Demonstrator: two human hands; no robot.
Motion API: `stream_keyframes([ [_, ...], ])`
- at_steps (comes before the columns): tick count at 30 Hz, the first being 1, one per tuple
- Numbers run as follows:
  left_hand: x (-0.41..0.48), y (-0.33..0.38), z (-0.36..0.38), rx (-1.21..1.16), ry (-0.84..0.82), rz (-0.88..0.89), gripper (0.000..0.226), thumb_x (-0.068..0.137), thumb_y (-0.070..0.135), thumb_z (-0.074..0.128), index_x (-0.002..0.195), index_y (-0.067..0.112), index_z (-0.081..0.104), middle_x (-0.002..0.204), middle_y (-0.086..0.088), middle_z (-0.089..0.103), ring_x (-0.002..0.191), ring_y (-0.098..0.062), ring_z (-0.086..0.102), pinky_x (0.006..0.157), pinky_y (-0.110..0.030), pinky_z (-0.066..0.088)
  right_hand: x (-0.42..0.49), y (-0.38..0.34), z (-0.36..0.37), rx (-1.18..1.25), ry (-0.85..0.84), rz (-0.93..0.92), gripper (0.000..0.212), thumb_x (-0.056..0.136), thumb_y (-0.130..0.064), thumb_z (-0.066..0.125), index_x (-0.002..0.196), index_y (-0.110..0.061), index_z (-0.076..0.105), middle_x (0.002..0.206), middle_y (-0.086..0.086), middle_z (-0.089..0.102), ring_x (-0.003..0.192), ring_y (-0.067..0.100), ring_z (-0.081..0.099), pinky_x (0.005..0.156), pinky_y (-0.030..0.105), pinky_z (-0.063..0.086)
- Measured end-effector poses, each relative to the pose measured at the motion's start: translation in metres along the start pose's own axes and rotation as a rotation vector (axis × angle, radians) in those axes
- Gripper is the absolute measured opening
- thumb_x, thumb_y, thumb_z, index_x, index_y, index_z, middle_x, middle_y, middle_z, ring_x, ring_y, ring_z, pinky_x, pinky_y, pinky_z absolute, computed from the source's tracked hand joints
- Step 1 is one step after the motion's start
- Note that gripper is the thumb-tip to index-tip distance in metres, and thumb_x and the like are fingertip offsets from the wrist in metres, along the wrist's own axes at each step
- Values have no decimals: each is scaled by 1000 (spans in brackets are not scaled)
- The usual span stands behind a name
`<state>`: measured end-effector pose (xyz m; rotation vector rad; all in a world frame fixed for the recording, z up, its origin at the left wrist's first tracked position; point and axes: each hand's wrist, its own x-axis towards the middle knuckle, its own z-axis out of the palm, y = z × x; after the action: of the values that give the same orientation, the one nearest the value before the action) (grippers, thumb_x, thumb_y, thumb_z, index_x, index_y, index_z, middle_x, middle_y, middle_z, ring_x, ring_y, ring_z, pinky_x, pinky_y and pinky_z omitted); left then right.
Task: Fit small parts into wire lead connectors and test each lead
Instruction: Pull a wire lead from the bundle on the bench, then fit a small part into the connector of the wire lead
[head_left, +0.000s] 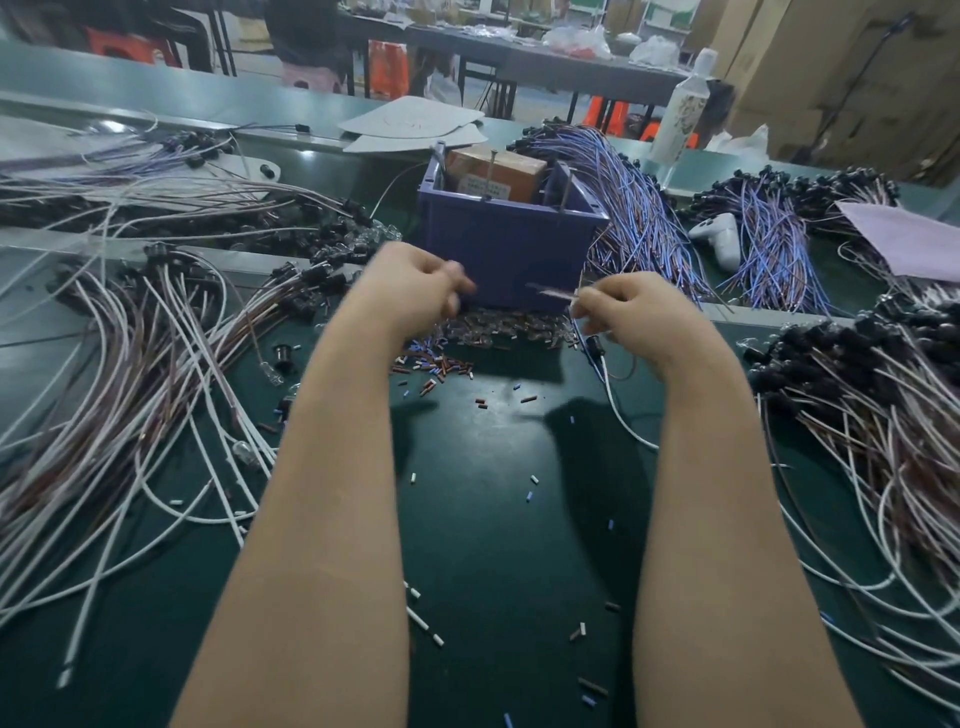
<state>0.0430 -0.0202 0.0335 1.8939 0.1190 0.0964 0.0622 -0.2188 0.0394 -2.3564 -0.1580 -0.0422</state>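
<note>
Two bare hands are up over the dark green bench mat, just in front of the blue plastic bin. From my end, the right hand pinches one white-and-brown wire lead near its end between thumb and fingers, thin tips poking left toward the other hand. That lead's black connector hangs just under the hand, and its white wire trails down across the mat beside the right forearm. The left hand has its fingers curled in and the tips are motion-blurred, so I can't tell if they pinch anything. The hands are near each other, not touching. A pile of small clear glass bulbs lies against the foot of the bin, between the hands. Short cut bits of brown, white and blue insulation are scattered on the mat below it. A heap of white-and-brown leads with black connectors lies left of the arms, and a second such heap to the right. A bundle of blue-and-purple leads drapes beside the bin's right wall, with a white handheld controller lying near it. A brown cardboard box sits inside the bin
</note>
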Motion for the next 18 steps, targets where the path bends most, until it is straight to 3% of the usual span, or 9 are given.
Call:
stream_keyframes([
  [3,7,-3,-4,93,222,16,25,98,11,43,89,10,66,59,-2,59,47,-8,43,73,-35,51,3,-1,0,273,159,44,29,99,-15,45,78,-13,64,67,-2,59,63,8,61,64,22,46],
  [6,5,0,20,175,-7,17,23,98,12,42,103,7,64,86,-11,67,69,-15,59,80,-32,48,5,-15,11,465,94,39,28,100,-11,42,78,-16,59,63,-2,56,65,6,64,61,19,49],
  [9,1,1,32,360,-201,107,26,98,24,47,117,16,63,95,1,61,92,-17,56,79,-23,40,7,-22,15,619,67,60,24,100,-8,42,81,-13,56,62,0,62,70,13,65,66,23,54],
  [13,-1,6,33,212,-222,138,27,98,22,46,109,7,66,105,-14,68,97,-26,64,86,-33,51,9,-30,19,773,51,45,19,100,-7,43,84,-11,53,59,-2,69,62,11,67,63,25,56],
  [18,-3,12,37,35,-201,154,28,96,22,54,99,-3,66,94,-15,71,83,-21,68,78,-34,56,11,-33,23,964,74,44,16,96,-6,50,83,-9,56,68,3,71,68,15,66,63,26,56],
])
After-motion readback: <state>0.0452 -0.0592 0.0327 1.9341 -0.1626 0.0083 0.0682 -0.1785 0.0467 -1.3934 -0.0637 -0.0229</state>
